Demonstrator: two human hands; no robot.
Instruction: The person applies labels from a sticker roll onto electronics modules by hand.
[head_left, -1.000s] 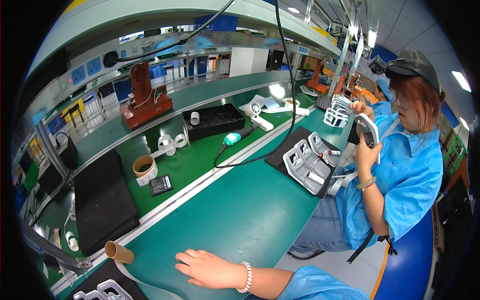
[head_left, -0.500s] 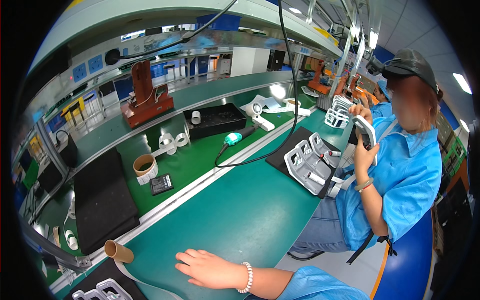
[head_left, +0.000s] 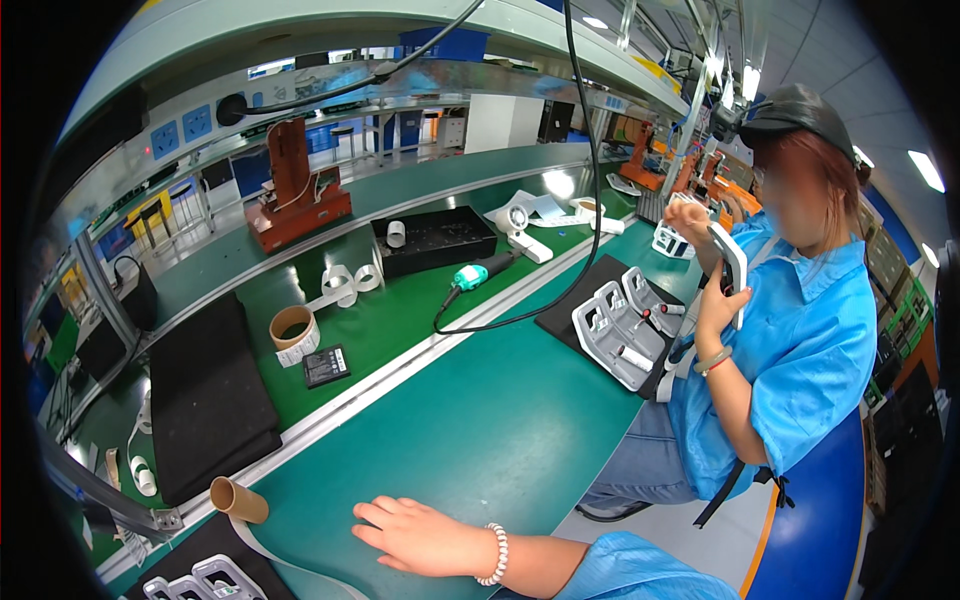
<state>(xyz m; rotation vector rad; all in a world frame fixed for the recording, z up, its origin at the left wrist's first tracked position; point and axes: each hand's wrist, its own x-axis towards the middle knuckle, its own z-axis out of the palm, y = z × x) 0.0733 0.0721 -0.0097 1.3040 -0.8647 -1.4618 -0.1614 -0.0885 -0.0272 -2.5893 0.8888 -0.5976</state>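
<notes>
Left to right, we count one folded black pad (head_left: 210, 400) by the left end of the bench (head_left: 470, 400), at least two grey housings (head_left: 200, 575) cut off at the lower border, one cardboard tube (head_left: 238, 500), one pale strip (head_left: 258, 551), one label roll (head_left: 293, 335), one dark flat block (head_left: 326, 366), two small rolls (head_left: 340, 285), one black tray (head_left: 437, 240) with a white roll (head_left: 396, 233) inside, one green-and-black hand tool (head_left: 470, 277) and one white fan (head_left: 517, 220). Farther right, a cluster of housings (head_left: 618, 335) sits by the near edge; overlapping, their number we cannot tell.

Our right hand (head_left: 425, 540) is palm down at the near edge, fingers slightly apart, holding nothing. The tube lies on its side beyond the fingertips to the left, near the metal rail (head_left: 370, 400); the strip curves between, clear of the hand. Our left hand is outside the view, so its grip we cannot tell.

The benchtop is smooth green, the rail running lengthwise. Behind stands a red-brown fixture (head_left: 295, 200); at right, a co-worker (head_left: 800, 340) in blue holds a grey-white part (head_left: 736, 270) above blue flooring (head_left: 830, 500).
</notes>
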